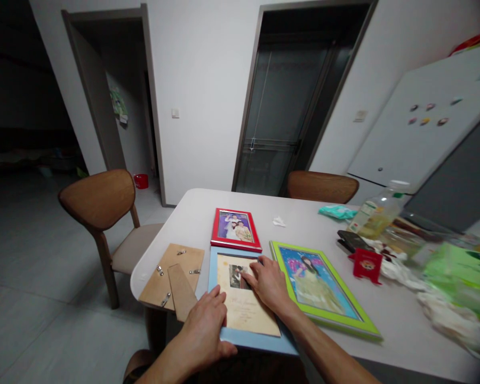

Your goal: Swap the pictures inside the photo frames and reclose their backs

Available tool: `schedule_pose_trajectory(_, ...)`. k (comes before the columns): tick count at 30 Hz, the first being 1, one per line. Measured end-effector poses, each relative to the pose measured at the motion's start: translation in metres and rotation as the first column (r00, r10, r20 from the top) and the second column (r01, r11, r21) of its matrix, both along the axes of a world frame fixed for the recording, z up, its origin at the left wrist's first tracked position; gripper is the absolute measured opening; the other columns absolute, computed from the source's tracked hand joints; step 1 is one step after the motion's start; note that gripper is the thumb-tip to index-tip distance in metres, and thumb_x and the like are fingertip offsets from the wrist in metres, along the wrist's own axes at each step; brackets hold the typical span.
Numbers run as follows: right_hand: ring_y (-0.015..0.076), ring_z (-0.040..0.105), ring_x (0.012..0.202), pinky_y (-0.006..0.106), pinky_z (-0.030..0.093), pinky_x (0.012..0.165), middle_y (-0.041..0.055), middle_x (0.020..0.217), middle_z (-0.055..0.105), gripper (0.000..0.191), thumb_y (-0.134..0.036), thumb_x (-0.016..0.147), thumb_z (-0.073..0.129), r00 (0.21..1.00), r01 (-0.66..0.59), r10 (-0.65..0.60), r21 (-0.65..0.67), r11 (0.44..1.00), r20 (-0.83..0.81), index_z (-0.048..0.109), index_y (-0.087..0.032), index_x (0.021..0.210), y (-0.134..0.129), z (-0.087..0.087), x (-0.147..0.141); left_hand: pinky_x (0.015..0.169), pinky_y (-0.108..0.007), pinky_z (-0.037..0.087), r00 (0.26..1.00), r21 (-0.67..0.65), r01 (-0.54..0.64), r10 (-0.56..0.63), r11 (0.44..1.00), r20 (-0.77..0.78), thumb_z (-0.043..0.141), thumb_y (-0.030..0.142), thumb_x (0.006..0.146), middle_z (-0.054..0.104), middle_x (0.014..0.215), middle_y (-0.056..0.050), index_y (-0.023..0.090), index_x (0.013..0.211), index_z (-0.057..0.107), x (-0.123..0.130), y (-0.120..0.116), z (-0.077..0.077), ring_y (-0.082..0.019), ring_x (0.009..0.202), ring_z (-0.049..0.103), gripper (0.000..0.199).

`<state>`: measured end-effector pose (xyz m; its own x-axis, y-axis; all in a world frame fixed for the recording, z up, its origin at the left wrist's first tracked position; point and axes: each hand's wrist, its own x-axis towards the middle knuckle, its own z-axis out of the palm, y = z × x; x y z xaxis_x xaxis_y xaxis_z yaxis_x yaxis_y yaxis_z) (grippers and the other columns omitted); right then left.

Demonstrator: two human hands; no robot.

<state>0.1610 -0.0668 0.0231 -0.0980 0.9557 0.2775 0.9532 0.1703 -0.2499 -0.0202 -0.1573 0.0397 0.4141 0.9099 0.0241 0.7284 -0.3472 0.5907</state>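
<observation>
A light blue picture frame (260, 340) lies at the near edge of the table, with a cream printed sheet (248, 314) inside it bearing a small dark photo. My left hand (206, 325) grips the frame's lower left corner, fingers along its left side and thumb at the front edge. Over the sheet's upper right part rests my right hand (270, 282), its fingers apart and touching the sheet near the photo. Left of the frame is a brown backing board (154, 288) with metal clips and a tapered stand (182, 293).
Beyond the blue frame lies a red picture frame (215, 229); a green picture frame (332, 272) is on the right. A bottle (378, 210), a red card-like item (367, 265) and plastic packaging (456, 272) crowd the table's right side. A wooden chair (100, 205) stands left.
</observation>
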Motion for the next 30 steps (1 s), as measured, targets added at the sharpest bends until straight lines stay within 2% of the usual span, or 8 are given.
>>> schedule_pose_trajectory(3,0.0264,0.042,0.097,0.036,0.032,0.077,0.0116,0.109,0.047,0.037,-0.047,0.074,0.041,1.000,-0.013,0.013,-0.021,1.000,0.017,0.062,-0.019,0.088,-0.001,0.005,-0.001,0.097,-0.042,0.023,1.000,-0.005,-0.002,0.002,1.000,0.011,0.076,0.025,0.042,0.043,0.124,-0.013,0.018,0.074,0.055,-0.001,-0.001,0.002,-0.028,0.123,0.023,0.038)
schedule_pose_trajectory(7,0.0270,0.040,0.104,0.037,0.030,0.084,0.0128,0.117,0.044,0.047,-0.045,0.069,0.049,0.997,-0.077,0.076,-0.073,0.994,-0.010,0.055,-0.019,0.106,-0.008,0.013,0.005,0.097,-0.041,0.024,1.000,-0.008,-0.003,0.003,1.000,0.007,0.075,0.026,0.044,0.040,0.126,-0.013,0.017,0.074,0.054,-0.005,-0.004,0.005,-0.027,0.123,0.022,0.038)
schedule_pose_trajectory(11,0.0302,0.031,0.115,0.038,0.026,0.091,0.0127,0.129,0.032,0.071,-0.040,0.046,0.067,0.967,-0.244,0.254,-0.265,0.933,0.002,0.051,-0.022,0.112,-0.022,0.016,0.026,0.097,-0.039,0.024,1.000,-0.007,-0.007,0.007,1.000,0.009,0.074,0.026,0.046,0.041,0.126,-0.013,0.017,0.075,0.054,-0.007,-0.006,0.005,-0.026,0.123,0.022,0.036)
schedule_pose_trajectory(14,0.0297,0.026,0.119,0.037,0.022,0.094,0.0124,0.133,0.027,0.077,-0.043,0.044,0.068,0.943,-0.324,0.329,-0.327,0.888,-0.041,0.048,-0.023,0.115,-0.030,0.015,0.037,0.098,-0.040,0.022,1.000,-0.008,-0.010,0.010,1.000,0.013,0.074,0.025,0.046,0.039,0.127,-0.013,0.018,0.076,0.054,-0.007,-0.003,0.002,-0.025,0.124,0.021,0.037)
schedule_pose_trajectory(18,0.0315,0.027,0.118,0.039,0.022,0.094,0.0141,0.132,0.026,0.079,-0.049,0.045,0.067,0.938,-0.337,0.345,-0.341,0.878,-0.038,0.047,-0.021,0.116,-0.031,0.018,0.036,0.098,-0.041,0.020,1.000,-0.012,0.004,-0.004,1.000,-0.003,0.074,0.026,0.046,0.037,0.129,-0.013,0.018,0.077,0.054,-0.007,-0.001,-0.002,-0.025,0.124,0.019,0.038)
schedule_pose_trajectory(24,0.0305,0.031,0.115,0.041,0.024,0.091,0.0134,0.127,0.036,0.065,-0.046,0.053,0.064,0.942,-0.322,0.336,-0.290,0.901,-0.002,0.050,-0.023,0.113,-0.036,0.029,0.020,0.101,-0.043,0.015,1.000,0.046,0.014,-0.015,0.999,0.022,0.069,0.026,0.054,0.032,0.133,-0.009,0.020,0.091,0.052,-0.021,-0.014,0.000,-0.024,0.125,0.018,0.041)
schedule_pose_trajectory(27,0.0257,0.038,0.109,0.037,0.028,0.088,0.0128,0.120,0.044,0.047,-0.041,0.066,0.055,0.928,-0.373,0.365,-0.176,0.911,-0.073,0.053,-0.019,0.108,-0.041,0.034,-0.003,0.101,-0.044,0.015,0.995,0.075,-0.095,0.094,0.993,0.019,0.066,0.027,0.057,0.030,0.133,-0.010,0.021,0.100,0.051,-0.048,-0.018,0.001,-0.024,0.124,0.020,0.046)
schedule_pose_trajectory(30,0.0224,0.045,0.099,0.034,0.031,0.084,0.0107,0.107,0.053,0.040,-0.039,0.071,0.051,0.878,-0.473,0.460,-0.099,0.876,-0.129,0.055,-0.018,0.104,-0.045,0.036,-0.039,0.100,-0.043,0.019,0.960,0.116,-0.267,0.274,0.957,-0.053,0.065,0.022,0.056,0.033,0.132,-0.012,0.019,0.104,0.051,-0.084,-0.015,-0.004,-0.025,0.123,0.023,0.050)
